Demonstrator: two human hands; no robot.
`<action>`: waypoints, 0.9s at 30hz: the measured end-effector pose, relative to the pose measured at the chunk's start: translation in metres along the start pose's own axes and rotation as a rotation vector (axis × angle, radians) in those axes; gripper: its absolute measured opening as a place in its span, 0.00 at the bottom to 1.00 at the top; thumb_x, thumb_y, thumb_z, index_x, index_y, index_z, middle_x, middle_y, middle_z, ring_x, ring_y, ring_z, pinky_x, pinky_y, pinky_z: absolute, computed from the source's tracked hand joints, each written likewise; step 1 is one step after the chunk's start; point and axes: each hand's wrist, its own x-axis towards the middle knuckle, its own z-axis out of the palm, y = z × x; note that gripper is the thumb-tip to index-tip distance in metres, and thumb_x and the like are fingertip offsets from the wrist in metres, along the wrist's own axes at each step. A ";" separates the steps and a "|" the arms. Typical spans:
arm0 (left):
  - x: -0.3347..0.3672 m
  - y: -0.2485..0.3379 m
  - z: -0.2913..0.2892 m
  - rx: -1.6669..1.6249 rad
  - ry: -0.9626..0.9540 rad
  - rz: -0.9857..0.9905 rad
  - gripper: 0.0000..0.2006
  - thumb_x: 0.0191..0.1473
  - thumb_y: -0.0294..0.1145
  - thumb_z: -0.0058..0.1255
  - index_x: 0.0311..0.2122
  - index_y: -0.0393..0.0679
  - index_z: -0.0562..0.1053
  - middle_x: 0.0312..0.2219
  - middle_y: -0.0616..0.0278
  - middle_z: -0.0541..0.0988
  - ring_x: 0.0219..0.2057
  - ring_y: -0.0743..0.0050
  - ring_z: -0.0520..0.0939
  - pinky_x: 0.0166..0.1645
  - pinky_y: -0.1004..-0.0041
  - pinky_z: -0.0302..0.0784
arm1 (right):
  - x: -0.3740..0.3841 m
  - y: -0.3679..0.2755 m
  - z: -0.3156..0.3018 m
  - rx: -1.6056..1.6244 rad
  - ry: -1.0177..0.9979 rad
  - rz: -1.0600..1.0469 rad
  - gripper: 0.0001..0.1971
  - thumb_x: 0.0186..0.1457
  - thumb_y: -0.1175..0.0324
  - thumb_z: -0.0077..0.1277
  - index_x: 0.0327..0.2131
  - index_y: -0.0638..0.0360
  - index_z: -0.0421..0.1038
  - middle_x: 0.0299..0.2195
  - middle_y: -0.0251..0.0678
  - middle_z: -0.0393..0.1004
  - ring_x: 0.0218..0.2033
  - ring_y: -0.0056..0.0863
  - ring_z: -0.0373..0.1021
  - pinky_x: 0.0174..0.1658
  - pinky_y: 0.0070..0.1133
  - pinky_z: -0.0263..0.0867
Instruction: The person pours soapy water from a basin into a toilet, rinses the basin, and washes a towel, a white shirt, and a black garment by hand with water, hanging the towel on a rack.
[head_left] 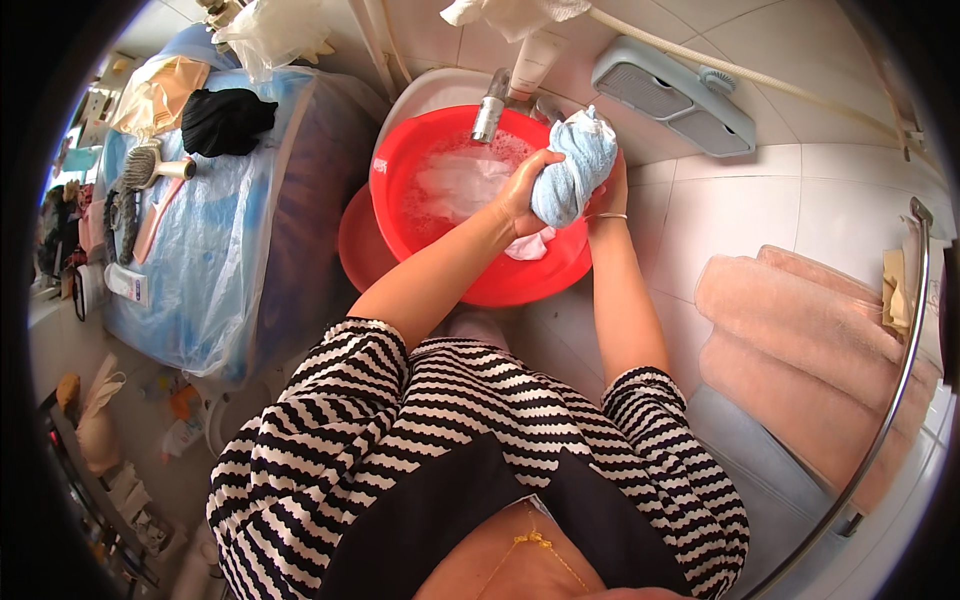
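Observation:
A light blue cloth (575, 170), bunched and twisted into a thick bundle, is held up between both my hands over the right side of a red basin (400, 215). My left hand (522, 192) grips its lower left side, fingers closed around it. On the right side, my right hand (612, 185) is closed on it too, its fingers partly hidden behind the cloth. In the basin, white fabric (465, 185) lies in sudsy water. A pale pink-white piece of cloth (530, 244) rests against the near inner wall.
A metal faucet (489, 108) reaches over the basin's far edge. Left stands a plastic-covered appliance (215, 260) bearing a hairbrush (150, 165) and black cloth (228, 121). A grey rack (675, 95) is on the tiled wall. Right, pink towels (800, 340) hang near a metal rail (885, 400).

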 end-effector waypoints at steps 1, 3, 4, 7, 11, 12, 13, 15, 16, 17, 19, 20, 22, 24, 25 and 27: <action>-0.004 -0.005 0.001 -0.144 -0.134 -0.034 0.28 0.50 0.45 0.45 0.53 0.37 0.64 0.46 0.49 0.73 0.43 0.53 0.76 0.43 0.63 0.74 | -0.013 0.009 0.015 -0.042 -0.117 -0.086 0.28 0.59 0.48 0.37 0.53 0.62 0.62 0.48 0.40 0.69 0.44 0.35 0.70 0.47 0.29 0.67; -0.021 -0.017 0.012 -0.410 -0.268 -0.150 0.29 0.49 0.45 0.46 0.56 0.43 0.62 0.51 0.49 0.67 0.44 0.53 0.73 0.41 0.65 0.75 | -0.041 0.025 0.043 -0.096 -0.342 -0.273 0.33 0.58 0.41 0.35 0.56 0.58 0.59 0.56 0.42 0.60 0.53 0.38 0.64 0.56 0.33 0.60; -0.033 -0.019 0.023 -0.529 -0.319 -0.203 0.29 0.49 0.45 0.46 0.56 0.44 0.62 0.51 0.49 0.66 0.43 0.55 0.73 0.40 0.66 0.75 | -0.047 0.023 0.066 0.077 -0.370 -0.206 0.32 0.58 0.41 0.36 0.55 0.57 0.60 0.57 0.43 0.59 0.53 0.39 0.64 0.55 0.34 0.61; -0.053 -0.025 0.035 -0.666 -0.221 -0.226 0.27 0.50 0.44 0.46 0.56 0.46 0.62 0.51 0.48 0.65 0.42 0.59 0.73 0.39 0.69 0.77 | -0.060 0.007 0.106 0.408 -0.403 -0.185 0.30 0.57 0.43 0.40 0.54 0.56 0.62 0.58 0.45 0.56 0.51 0.43 0.65 0.52 0.37 0.64; -0.077 -0.009 0.044 -0.561 -0.089 -0.156 0.22 0.53 0.43 0.47 0.52 0.47 0.65 0.49 0.48 0.66 0.40 0.59 0.73 0.37 0.71 0.77 | -0.049 -0.010 0.082 -0.220 -0.546 -0.189 0.19 0.58 0.56 0.43 0.44 0.62 0.67 0.43 0.44 0.66 0.44 0.37 0.68 0.46 0.28 0.68; -0.078 -0.003 0.043 -0.534 -0.095 -0.155 0.22 0.53 0.45 0.47 0.51 0.47 0.65 0.49 0.48 0.67 0.40 0.58 0.73 0.37 0.71 0.77 | -0.050 -0.013 0.087 -0.259 -0.486 -0.155 0.17 0.58 0.58 0.44 0.42 0.62 0.67 0.40 0.42 0.67 0.43 0.35 0.68 0.45 0.28 0.68; -0.079 0.004 0.042 -0.507 -0.100 -0.153 0.22 0.54 0.46 0.47 0.51 0.47 0.66 0.48 0.49 0.67 0.40 0.57 0.73 0.36 0.71 0.77 | -0.051 -0.016 0.092 -0.298 -0.425 -0.121 0.14 0.57 0.61 0.44 0.40 0.62 0.67 0.38 0.40 0.67 0.42 0.34 0.68 0.45 0.27 0.68; -0.083 0.009 0.044 -0.430 -0.094 -0.127 0.23 0.54 0.52 0.48 0.49 0.49 0.67 0.45 0.51 0.69 0.39 0.55 0.74 0.35 0.70 0.76 | -0.052 -0.017 0.099 -0.280 -0.363 -0.031 0.08 0.56 0.66 0.46 0.34 0.62 0.68 0.33 0.35 0.69 0.39 0.30 0.68 0.43 0.26 0.68; -0.084 0.012 0.045 -0.344 -0.102 -0.122 0.23 0.54 0.52 0.48 0.49 0.49 0.67 0.45 0.51 0.69 0.39 0.55 0.74 0.34 0.70 0.76 | -0.051 -0.018 0.102 -0.311 -0.381 -0.019 0.08 0.56 0.66 0.46 0.33 0.61 0.68 0.33 0.35 0.69 0.38 0.29 0.68 0.43 0.25 0.67; -0.086 0.017 0.045 -0.258 -0.110 -0.118 0.23 0.54 0.53 0.48 0.49 0.49 0.67 0.45 0.52 0.70 0.39 0.56 0.74 0.34 0.70 0.76 | -0.051 -0.020 0.107 -0.341 -0.397 -0.009 0.08 0.56 0.66 0.46 0.33 0.61 0.68 0.32 0.34 0.68 0.38 0.28 0.68 0.42 0.25 0.67; -0.084 0.025 0.041 -0.033 -0.097 -0.125 0.25 0.54 0.54 0.49 0.50 0.47 0.66 0.43 0.52 0.70 0.38 0.56 0.75 0.33 0.71 0.75 | -0.054 -0.025 0.118 -0.414 -0.393 0.007 0.09 0.56 0.65 0.47 0.31 0.60 0.68 0.31 0.33 0.69 0.36 0.24 0.68 0.41 0.23 0.67; -0.089 0.029 0.038 0.112 -0.027 -0.128 0.28 0.53 0.54 0.49 0.51 0.42 0.64 0.42 0.53 0.72 0.38 0.61 0.76 0.33 0.71 0.75 | -0.055 -0.022 0.121 -0.449 -0.372 0.029 0.09 0.55 0.64 0.49 0.32 0.61 0.68 0.30 0.33 0.70 0.35 0.23 0.68 0.40 0.22 0.67; -0.094 0.039 0.043 0.373 -0.005 -0.168 0.32 0.51 0.55 0.51 0.51 0.39 0.63 0.41 0.54 0.72 0.37 0.65 0.77 0.35 0.72 0.76 | -0.056 -0.022 0.128 -0.498 -0.343 0.101 0.10 0.54 0.64 0.51 0.32 0.61 0.68 0.29 0.34 0.71 0.32 0.22 0.69 0.39 0.20 0.67; -0.098 0.048 0.053 0.578 0.009 -0.185 0.33 0.49 0.54 0.54 0.51 0.39 0.63 0.40 0.55 0.73 0.36 0.68 0.78 0.37 0.71 0.76 | -0.062 -0.026 0.143 -0.651 -0.373 0.091 0.10 0.54 0.64 0.51 0.30 0.60 0.67 0.29 0.32 0.68 0.32 0.21 0.67 0.40 0.20 0.66; -0.100 0.051 0.058 0.642 0.004 -0.198 0.33 0.48 0.53 0.55 0.52 0.39 0.62 0.40 0.55 0.73 0.36 0.68 0.78 0.38 0.71 0.76 | -0.063 -0.027 0.148 -0.690 -0.399 0.111 0.10 0.54 0.64 0.52 0.31 0.60 0.67 0.28 0.32 0.69 0.32 0.20 0.67 0.39 0.19 0.65; -0.105 0.052 0.072 0.729 0.028 -0.212 0.35 0.48 0.50 0.57 0.54 0.39 0.59 0.41 0.57 0.71 0.39 0.69 0.76 0.40 0.70 0.75 | -0.067 -0.029 0.152 -0.791 -0.420 0.113 0.10 0.54 0.63 0.52 0.31 0.61 0.68 0.27 0.33 0.71 0.31 0.18 0.67 0.37 0.17 0.65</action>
